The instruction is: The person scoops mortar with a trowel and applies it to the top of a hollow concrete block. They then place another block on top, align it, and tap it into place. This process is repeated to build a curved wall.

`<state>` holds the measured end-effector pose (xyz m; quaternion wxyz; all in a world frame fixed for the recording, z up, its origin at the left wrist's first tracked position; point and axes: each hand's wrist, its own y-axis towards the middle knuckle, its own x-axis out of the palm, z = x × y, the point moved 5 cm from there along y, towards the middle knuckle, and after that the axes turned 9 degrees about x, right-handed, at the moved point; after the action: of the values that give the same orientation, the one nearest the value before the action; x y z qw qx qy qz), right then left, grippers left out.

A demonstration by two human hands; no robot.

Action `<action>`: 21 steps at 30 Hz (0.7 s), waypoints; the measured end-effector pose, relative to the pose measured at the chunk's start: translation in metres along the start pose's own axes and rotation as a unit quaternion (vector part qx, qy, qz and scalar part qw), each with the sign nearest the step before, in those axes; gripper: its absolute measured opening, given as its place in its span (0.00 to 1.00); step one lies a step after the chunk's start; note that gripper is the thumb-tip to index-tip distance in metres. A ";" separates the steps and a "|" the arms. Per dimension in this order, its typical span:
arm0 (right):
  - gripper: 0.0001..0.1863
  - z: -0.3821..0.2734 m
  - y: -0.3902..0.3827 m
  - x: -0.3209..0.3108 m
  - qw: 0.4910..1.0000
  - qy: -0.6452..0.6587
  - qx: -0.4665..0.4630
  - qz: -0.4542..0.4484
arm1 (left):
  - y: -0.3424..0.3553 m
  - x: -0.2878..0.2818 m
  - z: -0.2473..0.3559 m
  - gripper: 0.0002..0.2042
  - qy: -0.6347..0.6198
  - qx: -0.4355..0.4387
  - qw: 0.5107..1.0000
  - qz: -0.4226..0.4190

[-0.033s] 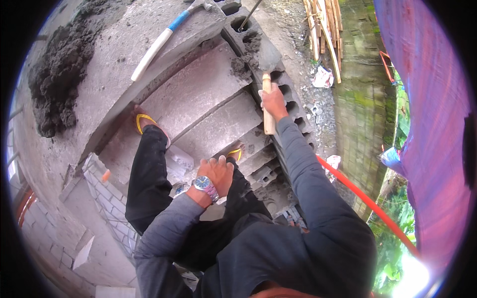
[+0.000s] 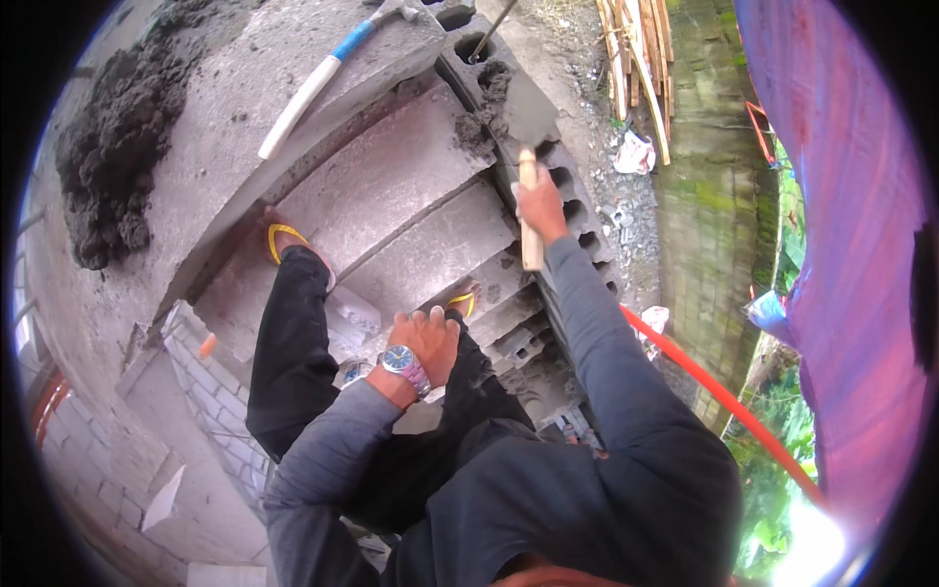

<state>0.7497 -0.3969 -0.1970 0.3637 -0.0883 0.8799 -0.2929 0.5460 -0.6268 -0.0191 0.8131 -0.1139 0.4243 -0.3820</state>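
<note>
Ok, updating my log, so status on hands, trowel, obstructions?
Right hand gripping trowel, blade over hollow concrete blocks beside mortar. Left hand draped over right knee. Possible snag: metal rod poking up beyond blade.

Daylight, white glare lower right

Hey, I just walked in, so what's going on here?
A person's right hand grips a grey-bladed trowel with a pale wooden handle, its blade over a row of grey hollow concrete blocks. The left hand holds nothing, resting over the black-trousered right leg. A blue-and-white-handled tool and a dark grey lumpy heap lie on the concrete slab.
</note>
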 end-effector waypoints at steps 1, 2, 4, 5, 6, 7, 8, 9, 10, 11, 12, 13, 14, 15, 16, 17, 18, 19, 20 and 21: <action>0.18 0.015 -0.006 -0.005 0.999 -0.034 -0.011 0.040 | 0.001 -0.004 0.001 0.13 0.000 0.000 1.000 0.005; 0.19 0.036 -0.014 -0.009 0.994 -0.070 -0.020 0.080 | 0.002 -0.006 0.002 0.12 0.002 0.005 1.000 0.012; 0.17 0.076 -0.045 0.008 0.995 0.067 0.042 0.061 | -0.002 -0.012 0.000 0.12 0.010 0.004 1.000 0.025; 0.16 0.086 -0.068 0.019 0.987 0.130 0.082 0.043 | -0.005 -0.014 -0.002 0.12 0.011 0.002 1.000 0.028; 0.15 0.084 -0.097 0.037 0.973 0.186 0.139 0.000 | -0.010 -0.016 -0.006 0.13 0.012 -0.004 0.999 0.029; 0.15 0.101 -0.105 0.044 0.972 0.197 0.125 0.006 | -0.007 -0.019 -0.003 0.13 0.012 0.004 0.999 0.036; 0.15 0.118 -0.108 0.056 0.971 0.209 0.112 0.010 | -0.005 -0.021 0.000 0.14 0.015 0.011 0.999 0.045; 0.14 0.110 -0.120 0.078 0.958 0.251 0.136 -0.003 | -0.009 -0.021 -0.002 0.14 0.020 0.006 0.999 0.047; 0.14 0.094 -0.131 0.103 0.942 0.294 0.162 -0.020 | -0.014 -0.021 -0.004 0.15 0.026 -0.003 0.999 0.048; 0.15 0.100 -0.119 0.113 0.948 0.294 0.121 0.011 | -0.010 -0.024 -0.001 0.15 0.020 0.005 0.998 0.053; 0.15 0.069 -0.125 0.135 0.939 0.324 0.113 -0.004 | -0.016 -0.021 -0.007 0.16 0.015 -0.011 0.999 0.046; 0.17 0.090 -0.088 0.131 0.963 0.258 0.058 0.062 | -0.006 -0.026 0.003 0.16 0.006 0.012 0.998 0.054; 0.20 0.065 -0.082 0.153 0.945 0.315 0.085 0.030 | -0.012 -0.022 -0.003 0.16 0.009 -0.002 0.999 0.051; 0.22 0.038 -0.073 0.168 0.905 0.409 0.112 0.016 | -0.015 -0.021 -0.007 0.16 0.011 -0.010 0.998 0.053; 0.22 0.011 -0.057 0.174 0.900 0.419 0.122 0.008 | -0.019 -0.022 -0.010 0.16 0.014 -0.018 0.998 0.056; 0.22 -0.001 -0.033 0.168 0.895 0.434 0.093 0.039 | -0.017 -0.023 -0.008 0.15 0.011 -0.012 0.998 0.067; 0.22 -0.017 -0.011 0.163 0.892 0.443 0.079 0.036 | -0.017 -0.025 -0.010 0.15 0.009 -0.011 0.997 0.077; 0.22 -0.033 0.005 0.158 0.888 0.454 0.066 0.030 | -0.020 -0.029 -0.012 0.15 0.009 -0.014 0.996 0.086; 0.22 -0.035 0.018 0.149 0.903 0.423 0.066 0.031 | -0.022 -0.032 -0.014 0.15 0.004 -0.017 0.997 0.081; 0.22 -0.036 0.030 0.136 0.918 0.390 0.065 0.033 | -0.022 -0.036 -0.018 0.15 -0.002 -0.020 0.997 0.077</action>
<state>0.6291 -0.4059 -0.2741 0.0060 0.0853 0.9335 -0.3483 0.5084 -0.6138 0.0028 0.8384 -0.0974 0.4378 -0.3096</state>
